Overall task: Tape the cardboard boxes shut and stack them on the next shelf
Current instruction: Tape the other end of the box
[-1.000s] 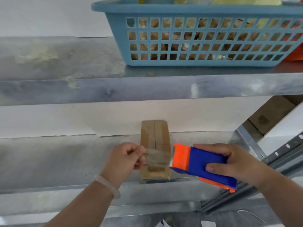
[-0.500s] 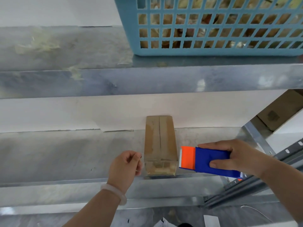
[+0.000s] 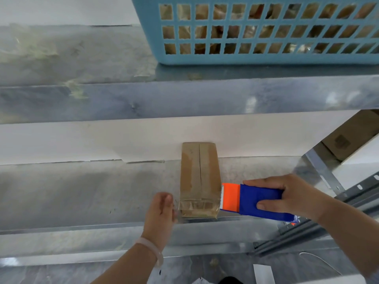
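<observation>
A small brown cardboard box point(image 3: 199, 171) lies on the lower metal shelf point(image 3: 82, 191), its top flaps meeting in a centre seam. A strip of clear tape point(image 3: 196, 206) runs across the box's near end. My left hand point(image 3: 161, 214) is at the box's left side and pinches the tape's free end. My right hand point(image 3: 291, 195) grips a blue and orange tape dispenser point(image 3: 252, 200), whose toothed orange end sits at the box's right edge.
A blue plastic basket point(image 3: 256, 29) with packets inside stands on the upper shelf point(image 3: 164, 99). A larger cardboard box point(image 3: 348, 136) is behind the shelf frame point(image 3: 320, 171) at right. Papers lie on the floor below.
Both hands came down with the stretched tape, which was held above the box and now lies across its near end. The view shifted left and closer.
</observation>
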